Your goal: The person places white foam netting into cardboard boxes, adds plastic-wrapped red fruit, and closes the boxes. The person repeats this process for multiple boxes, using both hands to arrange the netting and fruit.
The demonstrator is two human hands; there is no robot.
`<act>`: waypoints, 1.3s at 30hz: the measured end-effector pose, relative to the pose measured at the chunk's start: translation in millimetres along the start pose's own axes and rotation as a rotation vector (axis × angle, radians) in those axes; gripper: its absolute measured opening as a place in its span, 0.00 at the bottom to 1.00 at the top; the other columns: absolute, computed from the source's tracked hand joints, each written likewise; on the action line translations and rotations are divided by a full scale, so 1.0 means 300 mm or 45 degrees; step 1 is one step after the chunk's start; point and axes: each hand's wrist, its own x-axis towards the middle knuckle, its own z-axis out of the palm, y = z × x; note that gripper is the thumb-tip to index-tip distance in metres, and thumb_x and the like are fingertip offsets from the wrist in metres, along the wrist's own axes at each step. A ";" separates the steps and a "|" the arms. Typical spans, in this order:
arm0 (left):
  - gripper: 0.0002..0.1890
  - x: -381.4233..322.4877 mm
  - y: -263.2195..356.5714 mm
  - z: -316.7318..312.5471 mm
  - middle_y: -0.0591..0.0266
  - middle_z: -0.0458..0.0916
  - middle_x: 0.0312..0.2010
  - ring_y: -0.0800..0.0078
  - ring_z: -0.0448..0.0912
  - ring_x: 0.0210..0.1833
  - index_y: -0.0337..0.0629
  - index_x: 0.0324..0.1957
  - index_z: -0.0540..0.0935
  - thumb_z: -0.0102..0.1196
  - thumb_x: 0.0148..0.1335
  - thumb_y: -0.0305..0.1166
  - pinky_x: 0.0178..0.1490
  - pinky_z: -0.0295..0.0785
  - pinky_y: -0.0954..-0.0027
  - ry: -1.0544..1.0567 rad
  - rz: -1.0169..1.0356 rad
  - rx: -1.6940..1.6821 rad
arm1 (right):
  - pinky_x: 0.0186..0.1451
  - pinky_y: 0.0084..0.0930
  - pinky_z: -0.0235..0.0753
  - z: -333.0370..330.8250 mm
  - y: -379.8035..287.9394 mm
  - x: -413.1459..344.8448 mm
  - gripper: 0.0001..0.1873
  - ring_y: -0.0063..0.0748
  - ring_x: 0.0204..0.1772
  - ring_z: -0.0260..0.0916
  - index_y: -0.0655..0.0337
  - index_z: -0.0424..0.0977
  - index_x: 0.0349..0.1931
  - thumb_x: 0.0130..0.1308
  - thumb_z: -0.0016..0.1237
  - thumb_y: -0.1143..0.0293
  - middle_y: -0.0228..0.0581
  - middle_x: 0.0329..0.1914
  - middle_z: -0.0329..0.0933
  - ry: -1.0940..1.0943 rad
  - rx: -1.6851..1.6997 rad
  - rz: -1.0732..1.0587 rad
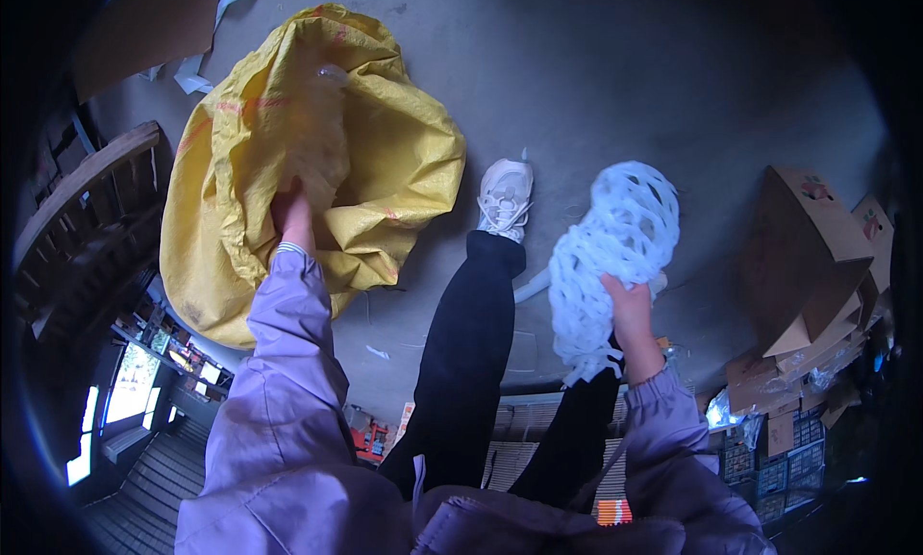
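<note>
A large yellow woven plastic sack [404, 151] lies on the floor at the left with its mouth spread. My left hand [292, 209] reaches into the mouth at clear plastic film [317, 140] there; its fingers are mostly hidden, so whether they grip it cannot be told. At the right, my right hand [631, 306] is closed on a bundle of white foam netting [627, 216], held above the floor and partly over my right leg. The netting hangs in a long, open-meshed bunch, with loose strands at its lower end.
Open cardboard boxes [815, 223] stand at the right, with plastic crates [771, 476] below them in the picture. Wooden pallets [94, 187] are at the left edge, a cardboard sheet [144, 35] at the upper left. My shoe [506, 198] stands between sack and netting.
</note>
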 end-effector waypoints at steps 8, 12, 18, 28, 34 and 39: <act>0.42 0.070 0.009 0.029 0.45 0.62 0.60 0.56 0.64 0.61 0.45 0.64 0.55 0.57 0.49 0.46 0.60 0.60 0.63 -0.009 0.611 0.500 | 0.55 0.26 0.65 -0.104 0.221 0.002 0.23 0.30 0.52 0.68 0.68 0.65 0.52 0.54 0.51 0.79 0.40 0.51 0.71 0.004 -0.142 0.309; 0.26 0.147 0.118 0.052 0.46 0.71 0.51 0.55 0.72 0.52 0.42 0.57 0.66 0.51 0.53 0.28 0.53 0.67 0.63 -0.518 1.295 0.399 | 0.55 0.26 0.66 -0.069 0.190 -0.005 0.23 0.30 0.52 0.68 0.69 0.64 0.53 0.55 0.50 0.78 0.40 0.51 0.70 -0.121 -0.155 0.147; 0.12 -0.409 0.330 -0.160 0.55 0.77 0.30 0.57 0.77 0.36 0.43 0.31 0.78 0.52 0.40 0.18 0.36 0.73 0.63 -0.920 1.748 -0.086 | 0.54 0.24 0.66 -0.051 0.127 -0.038 0.22 0.29 0.50 0.69 0.69 0.67 0.50 0.53 0.53 0.78 0.39 0.50 0.72 0.010 -0.043 -0.094; 0.36 -1.127 0.658 -0.175 0.42 0.62 0.55 0.58 0.76 0.37 0.58 0.61 0.60 0.49 0.47 0.23 0.32 0.75 0.65 -1.122 1.840 0.245 | 0.61 0.28 0.59 -0.187 -0.194 0.114 0.39 0.35 0.60 0.61 0.70 0.51 0.62 0.53 0.56 0.68 0.48 0.58 0.63 0.826 -0.559 -0.432; 0.34 -1.244 0.548 -0.121 0.38 0.58 0.58 0.54 0.75 0.44 0.55 0.61 0.61 0.49 0.48 0.23 0.38 0.75 0.63 -1.231 1.749 0.472 | 0.56 0.28 0.64 0.055 -0.187 0.101 0.35 0.36 0.55 0.65 0.64 0.53 0.62 0.55 0.53 0.71 0.48 0.54 0.66 -0.095 -0.309 -0.425; 0.30 -1.065 0.406 -0.208 0.47 0.66 0.54 0.52 0.71 0.47 0.47 0.56 0.67 0.44 0.46 0.19 0.51 0.68 0.60 -0.782 1.611 0.056 | 0.52 0.38 0.73 -0.343 -0.140 0.161 0.12 0.41 0.48 0.70 0.68 0.66 0.47 0.66 0.33 0.75 0.48 0.46 0.70 0.257 1.058 -0.315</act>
